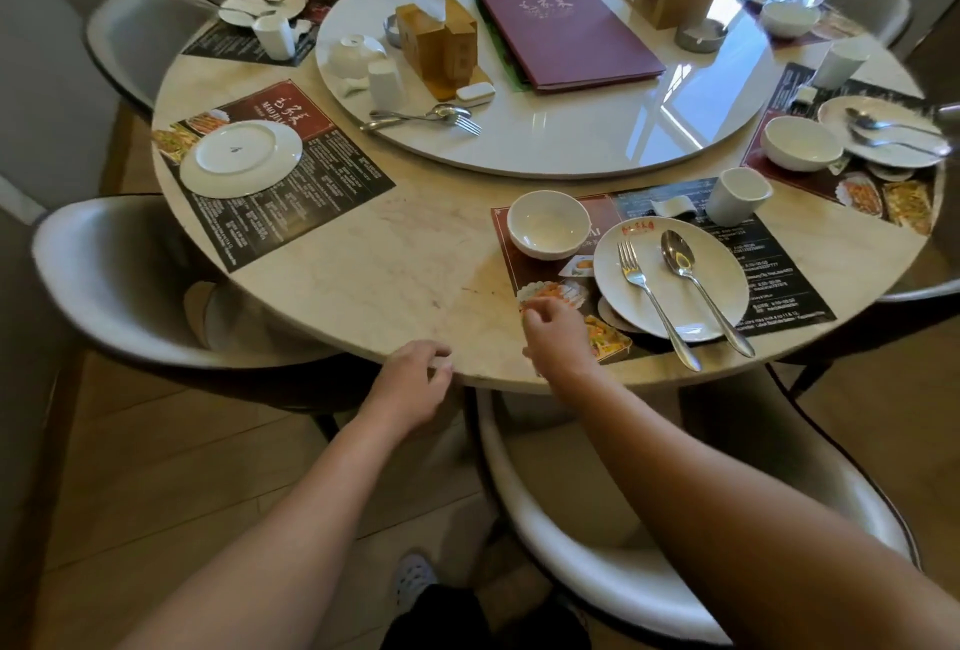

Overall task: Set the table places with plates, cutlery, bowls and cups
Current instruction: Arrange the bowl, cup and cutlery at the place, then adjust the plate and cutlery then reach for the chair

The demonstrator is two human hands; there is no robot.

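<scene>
White plate (675, 296) w/ fork (655, 304) & spoon (701, 286) atop, bowl (548, 223) left, cup (737, 195) behind.

The round table (374, 265) has a pale marble top. In its middle lies 1 big white turntable (597, 130). Printed placemats lie flat around the rim. Of the 2 nearest, the left placemat (311, 182) lies at an angle, and the right placemat (789, 286) reaches the near edge of the table.
</scene>
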